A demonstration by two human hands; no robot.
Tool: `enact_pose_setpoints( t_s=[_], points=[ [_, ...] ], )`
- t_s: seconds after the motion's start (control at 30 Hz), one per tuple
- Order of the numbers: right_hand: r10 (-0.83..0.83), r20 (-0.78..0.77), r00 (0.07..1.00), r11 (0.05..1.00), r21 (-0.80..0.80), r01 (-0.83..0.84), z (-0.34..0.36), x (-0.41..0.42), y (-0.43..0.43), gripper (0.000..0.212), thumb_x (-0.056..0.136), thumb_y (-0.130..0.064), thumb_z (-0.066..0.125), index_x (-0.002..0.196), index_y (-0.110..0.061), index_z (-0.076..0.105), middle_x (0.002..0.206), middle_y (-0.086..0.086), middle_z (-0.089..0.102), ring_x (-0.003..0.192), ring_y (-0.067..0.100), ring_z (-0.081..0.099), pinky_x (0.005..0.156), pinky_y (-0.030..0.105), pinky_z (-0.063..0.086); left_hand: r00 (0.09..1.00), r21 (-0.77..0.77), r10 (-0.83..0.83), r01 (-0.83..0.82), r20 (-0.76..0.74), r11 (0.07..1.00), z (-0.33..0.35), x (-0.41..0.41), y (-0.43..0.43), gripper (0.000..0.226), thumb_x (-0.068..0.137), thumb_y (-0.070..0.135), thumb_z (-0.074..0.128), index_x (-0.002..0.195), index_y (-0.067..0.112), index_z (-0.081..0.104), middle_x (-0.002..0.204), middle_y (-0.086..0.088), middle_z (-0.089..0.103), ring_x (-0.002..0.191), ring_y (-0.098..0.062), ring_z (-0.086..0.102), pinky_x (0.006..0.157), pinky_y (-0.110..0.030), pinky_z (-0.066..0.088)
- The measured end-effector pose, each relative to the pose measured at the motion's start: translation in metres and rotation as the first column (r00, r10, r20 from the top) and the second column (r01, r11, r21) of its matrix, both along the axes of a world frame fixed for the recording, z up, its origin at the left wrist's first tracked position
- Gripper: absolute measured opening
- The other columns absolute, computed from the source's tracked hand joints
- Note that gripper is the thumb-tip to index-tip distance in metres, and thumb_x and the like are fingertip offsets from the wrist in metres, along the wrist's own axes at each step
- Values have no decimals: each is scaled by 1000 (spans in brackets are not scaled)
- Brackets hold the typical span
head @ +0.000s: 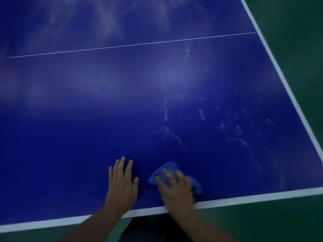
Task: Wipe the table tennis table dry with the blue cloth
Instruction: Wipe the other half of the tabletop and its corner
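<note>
While left hand lies flat, right hand presses blue cloth, lengthwise along edge.

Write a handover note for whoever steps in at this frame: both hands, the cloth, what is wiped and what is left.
The left hand lies flat with its fingers straight on the dark blue table tennis table, close to the near white edge line.
The right hand presses the crumpled blue cloth onto the table beside it, fingers spread.
Done: the surface left of the hands shows no drops.
Left: the water drops and streaks to the right, towards the side line, and probably the hazy smears beyond the thin white centre line.
</note>
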State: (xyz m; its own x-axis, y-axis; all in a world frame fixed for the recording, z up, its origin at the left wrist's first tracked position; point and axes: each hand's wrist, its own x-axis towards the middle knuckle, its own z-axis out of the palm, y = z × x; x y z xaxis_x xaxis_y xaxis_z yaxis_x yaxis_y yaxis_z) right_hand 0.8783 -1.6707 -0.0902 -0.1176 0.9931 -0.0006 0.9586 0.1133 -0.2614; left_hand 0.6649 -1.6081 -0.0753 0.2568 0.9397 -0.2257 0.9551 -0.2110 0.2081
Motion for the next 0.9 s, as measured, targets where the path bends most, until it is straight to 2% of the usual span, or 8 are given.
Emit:
enact_pose_setpoints(
  t_s=[0.2, 0.3, 0.37, 0.43, 0.53, 0.67, 0.8, 0.9],
  points=[
    [266, 5, 964, 961, 75, -266, -7, -46, 69, 41, 90, -42, 54, 130, -39, 59, 144, -4, 54, 121, 31, 49, 86, 47, 48, 999, -17, 36, -35, 14, 999, -1, -31, 38, 68, 98, 48, 26, 151, 6, 38, 161, -18, 24, 150, -33, 14, 122, -55, 12],
    [-53, 114, 992, 995, 91, 42, -4, 13, 150, 40, 87, -34, 56, 125, -33, 66, 137, 4, 60, 110, 38, 56, 79, 47, 48, 989, -7, -139, 139, -40, 990, -4, -40, 64, 68, 100, 50, 27, 153, 8, 35, 164, -16, 18, 153, -31, 7, 122, -50, 1],
    [-347, 114, 931, 938, 42, 345, 6, 57, 184, 38, 92, -38, 51, 127, -33, 66, 138, 5, 59, 113, 41, 53, 82, 51, 47, 975, 18, -208, 210, -81, 978, -5, -39, 83, 69, 101, 53, 27, 156, 11, 28, 166, -17, 11, 154, -31, -1, 121, -50, -2],
    [-452, 90, 888, 892, 31, 451, 12, 75, 180, 41, 97, -42, 43, 130, -32, 65, 143, 3, 55, 122, 38, 47, 87, 56, 45, 976, 21, -196, 199, -98, 980, -7, -35, 106, 72, 101, 56, 26, 158, 12, 17, 167, -17, 0, 154, -31, -8, 120, -52, -4],
    [-406, 102, 908, 914, 50, 403, 11, 49, 135, 42, 96, -37, 44, 131, -28, 66, 143, 6, 55, 121, 40, 46, 86, 57, 45, 972, 26, -192, 197, -133, 980, -12, -26, 149, 74, 102, 60, 17, 159, 13, 11, 166, -16, -10, 153, -31, -15, 121, -53, -7],
    [-45, 76, 996, 998, 36, 43, 0, -40, 88, 42, 89, -35, 50, 128, -34, 66, 141, 2, 58, 125, 38, 44, 91, 54, 41, 974, -47, -175, 170, -146, 984, -15, -24, 185, 76, 98, 63, 3, 158, 19, -13, 162, -15, -26, 148, -30, -31, 120, -57, -13],
    [128, 81, 989, 989, 59, -132, -4, -62, 136, 42, 89, -37, 53, 130, -37, 61, 144, -2, 56, 127, 32, 44, 93, 50, 38, 976, -44, -177, 172, -129, 984, -17, -25, 184, 72, 98, 59, 1, 157, 19, -12, 162, -17, -25, 148, -32, -31, 120, -59, -11],
    [-107, 175, 979, 992, 86, 93, -8, -3, 219, 42, 92, -35, 50, 131, -31, 62, 143, 5, 55, 119, 40, 48, 85, 52, 45, 977, -53, -185, 180, -108, 982, -17, -24, 187, 71, 100, 59, 3, 157, 19, -12, 162, -17, -25, 148, -33, -31, 119, -59, -13]
  ],
)
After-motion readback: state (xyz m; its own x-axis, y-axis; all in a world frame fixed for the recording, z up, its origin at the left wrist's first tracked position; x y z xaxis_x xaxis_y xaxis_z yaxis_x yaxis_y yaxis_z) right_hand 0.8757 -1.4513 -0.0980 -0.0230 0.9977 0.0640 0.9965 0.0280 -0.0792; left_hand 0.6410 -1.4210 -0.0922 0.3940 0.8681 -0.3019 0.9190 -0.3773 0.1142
